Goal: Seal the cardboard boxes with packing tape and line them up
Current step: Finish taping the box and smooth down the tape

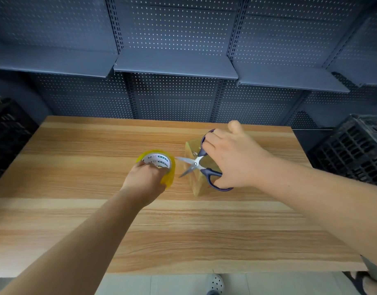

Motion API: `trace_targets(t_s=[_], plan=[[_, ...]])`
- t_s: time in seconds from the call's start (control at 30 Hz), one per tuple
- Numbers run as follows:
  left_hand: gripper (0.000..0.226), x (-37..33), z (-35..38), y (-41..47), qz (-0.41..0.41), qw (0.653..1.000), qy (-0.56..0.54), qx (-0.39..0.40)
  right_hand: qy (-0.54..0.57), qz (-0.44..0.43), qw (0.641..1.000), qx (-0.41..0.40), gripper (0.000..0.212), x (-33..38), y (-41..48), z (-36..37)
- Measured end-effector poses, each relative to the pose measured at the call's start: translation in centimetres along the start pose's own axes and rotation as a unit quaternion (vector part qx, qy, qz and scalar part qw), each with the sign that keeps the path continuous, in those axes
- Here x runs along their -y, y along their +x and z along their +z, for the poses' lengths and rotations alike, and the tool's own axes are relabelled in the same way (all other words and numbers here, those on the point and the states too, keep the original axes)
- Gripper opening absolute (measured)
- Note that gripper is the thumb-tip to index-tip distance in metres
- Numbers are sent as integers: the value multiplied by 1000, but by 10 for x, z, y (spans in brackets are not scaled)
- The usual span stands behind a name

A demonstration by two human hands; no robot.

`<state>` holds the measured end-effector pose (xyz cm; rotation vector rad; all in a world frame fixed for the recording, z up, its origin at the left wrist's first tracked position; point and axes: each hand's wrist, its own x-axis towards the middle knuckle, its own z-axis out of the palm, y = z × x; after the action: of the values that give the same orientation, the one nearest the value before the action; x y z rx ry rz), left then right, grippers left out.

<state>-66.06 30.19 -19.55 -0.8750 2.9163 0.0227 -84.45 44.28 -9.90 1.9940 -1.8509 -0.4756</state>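
Cardboard box (196, 187): small, tan, glossy; sits on desk (76, 167), right of ctr, partly hidden.
Tape roll (157, 161): yellowish, white printed core, tilted, just left of box.
Scissors (195, 163): navy handles, blades open over box, tips twd roll.

A wooden table (76, 220) carries 1 small cardboard box (196, 186) toward its far right.
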Motion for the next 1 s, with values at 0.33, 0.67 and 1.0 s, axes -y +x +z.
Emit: trace_targets(t_s=[0.33,0.67,1.0], plan=[[41,6,-24,-15,-15,992,-112,-65,514,391,763,15,29,1,-69,45],[38,-51,-77,-16,22,926,-358,-117,511,667,542,-25,13,34,-195,172],[38,-155,-78,13,99,900,-416,-80,337,612,636,328,39,-1,-224,200]])
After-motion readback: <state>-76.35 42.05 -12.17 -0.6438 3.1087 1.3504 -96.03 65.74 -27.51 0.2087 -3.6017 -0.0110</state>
